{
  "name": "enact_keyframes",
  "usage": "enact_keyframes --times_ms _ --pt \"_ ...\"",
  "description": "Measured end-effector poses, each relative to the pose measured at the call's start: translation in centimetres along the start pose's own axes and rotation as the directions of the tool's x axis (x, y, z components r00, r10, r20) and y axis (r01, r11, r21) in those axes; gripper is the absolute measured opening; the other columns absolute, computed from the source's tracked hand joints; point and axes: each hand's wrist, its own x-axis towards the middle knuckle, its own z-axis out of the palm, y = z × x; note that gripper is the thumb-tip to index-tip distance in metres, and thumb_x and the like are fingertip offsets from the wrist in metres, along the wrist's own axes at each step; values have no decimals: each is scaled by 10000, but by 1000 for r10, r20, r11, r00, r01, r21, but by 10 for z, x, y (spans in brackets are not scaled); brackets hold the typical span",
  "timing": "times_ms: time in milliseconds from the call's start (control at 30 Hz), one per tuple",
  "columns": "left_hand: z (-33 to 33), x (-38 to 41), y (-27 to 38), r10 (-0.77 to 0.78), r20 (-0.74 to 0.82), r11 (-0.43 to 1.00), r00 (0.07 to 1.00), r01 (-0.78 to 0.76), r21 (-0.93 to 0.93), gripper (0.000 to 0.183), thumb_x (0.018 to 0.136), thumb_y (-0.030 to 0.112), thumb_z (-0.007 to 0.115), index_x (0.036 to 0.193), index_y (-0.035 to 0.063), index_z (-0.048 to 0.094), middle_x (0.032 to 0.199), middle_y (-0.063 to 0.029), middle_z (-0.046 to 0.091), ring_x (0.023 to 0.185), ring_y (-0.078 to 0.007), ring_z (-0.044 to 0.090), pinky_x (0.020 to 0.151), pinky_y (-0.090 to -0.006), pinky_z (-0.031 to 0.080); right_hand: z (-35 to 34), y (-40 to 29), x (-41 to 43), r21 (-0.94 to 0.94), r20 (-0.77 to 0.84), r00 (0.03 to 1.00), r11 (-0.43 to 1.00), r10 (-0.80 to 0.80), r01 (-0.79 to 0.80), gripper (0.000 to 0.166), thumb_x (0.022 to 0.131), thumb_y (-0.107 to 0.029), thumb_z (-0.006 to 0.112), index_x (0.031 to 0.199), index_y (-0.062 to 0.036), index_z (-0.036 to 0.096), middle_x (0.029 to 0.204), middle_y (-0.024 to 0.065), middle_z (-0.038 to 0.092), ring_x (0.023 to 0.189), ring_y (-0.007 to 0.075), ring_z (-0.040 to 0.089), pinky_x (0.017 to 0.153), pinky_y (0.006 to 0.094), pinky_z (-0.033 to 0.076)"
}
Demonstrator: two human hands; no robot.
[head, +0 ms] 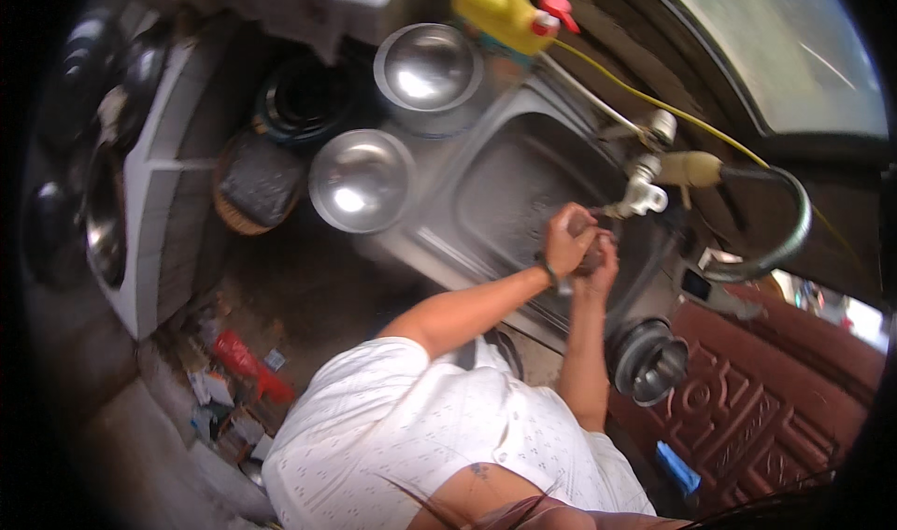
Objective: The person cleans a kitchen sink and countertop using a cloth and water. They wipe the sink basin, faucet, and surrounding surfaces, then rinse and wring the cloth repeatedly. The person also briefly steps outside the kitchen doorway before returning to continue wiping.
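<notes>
Over the stainless-steel sink basin, my left hand and my right hand come together just below the tap. Both hands are closed around a brown, rounded object, mostly hidden by the fingers. Blur keeps me from telling what it is, or whether it is one piece or two. A dark band circles my left wrist. Drops of water dot the basin floor beside my hands.
Two shiny metal bowls stand left of the basin. A yellow jug with a red pump top is behind. Stacked metal bowls sit at right, near a reddish-brown panelled door. A hose loops from the tap.
</notes>
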Motion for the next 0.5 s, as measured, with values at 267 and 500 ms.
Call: enact_keyframes --times_ms 267,500 --pt "-10 -13 24 590 540 606 600 -771 196 304 554 174 685 825 89 577 890 -105 592 877 -293 579 849 -453 435 -35 5 21 67 253 926 950 280 -305 169 850 -144 588 973 -29 582 914 83 602 855 173 583 749 301 480" --pt "7 -17 12 754 621 290 215 -957 -21 121 601 194 585 669 110 531 794 -48 557 770 -206 568 705 -340 435 18 -57 48 -765 357 560 578 748 -284 169 843 -131 616 957 -16 568 784 64 574 729 144 568 671 274 468"
